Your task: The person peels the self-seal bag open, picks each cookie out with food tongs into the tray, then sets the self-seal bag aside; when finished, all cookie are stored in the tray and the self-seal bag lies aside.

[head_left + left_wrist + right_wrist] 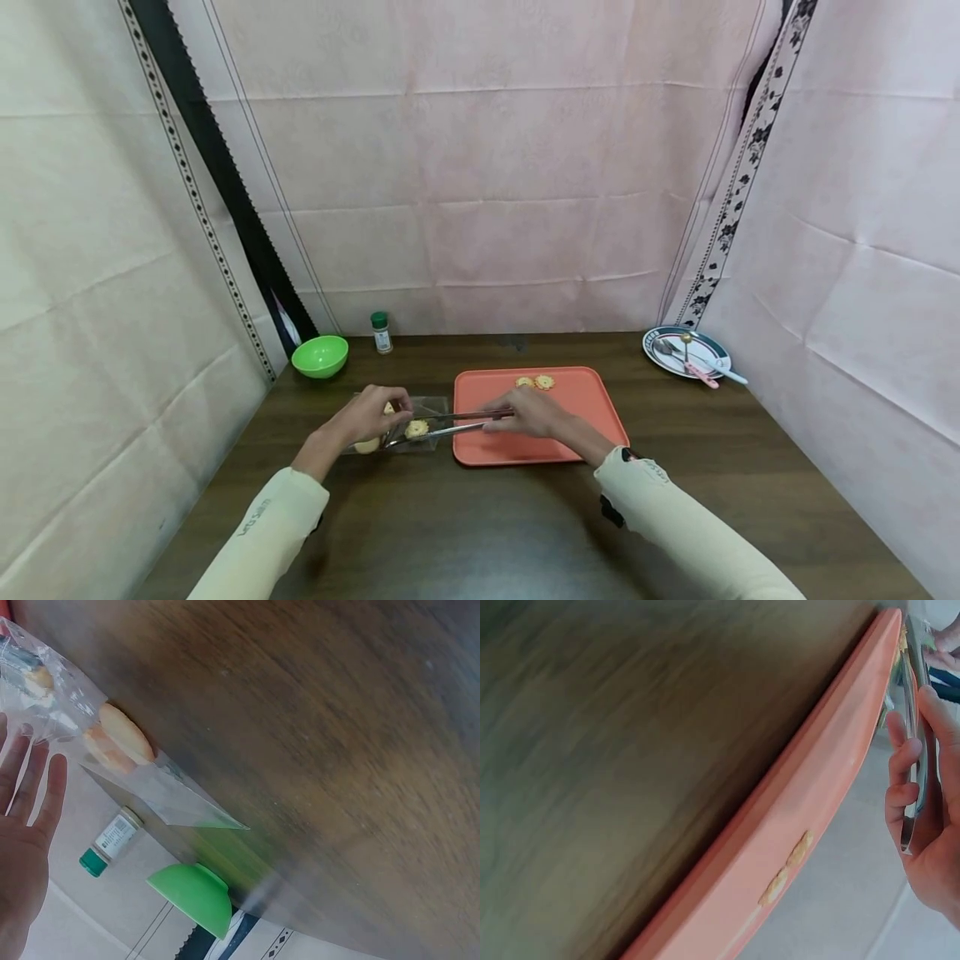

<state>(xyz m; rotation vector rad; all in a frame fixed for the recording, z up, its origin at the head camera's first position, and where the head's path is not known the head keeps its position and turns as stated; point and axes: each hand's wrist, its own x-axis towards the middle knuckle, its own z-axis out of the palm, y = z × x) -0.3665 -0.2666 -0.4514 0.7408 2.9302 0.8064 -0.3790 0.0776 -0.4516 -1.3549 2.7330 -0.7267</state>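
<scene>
My left hand (371, 414) pinches the edge of a clear plastic bag (429, 406), fingertips and thumb at its opening. Inside the bag are several pale cookies, one (417, 429) near the mouth; in the left wrist view a couple of flat oval cookies (126, 733) lie deeper in it. Metal tongs (450, 431) are gripped in my right hand (534, 412), fingers on one side and thumb on the other. Their arms reach left into the bag, on either side of the cookie near the mouth. Below my right hand is a pink tray (480, 387).
Two cookies (543, 382) lie near the tray's far edge. At the back left stand a green bowl (320, 357) and a green-capped shaker (382, 333). A rimmed plate (660, 358) with cutlery sits at the back right. Cloth walls (487, 192) enclose the wooden table (450, 533).
</scene>
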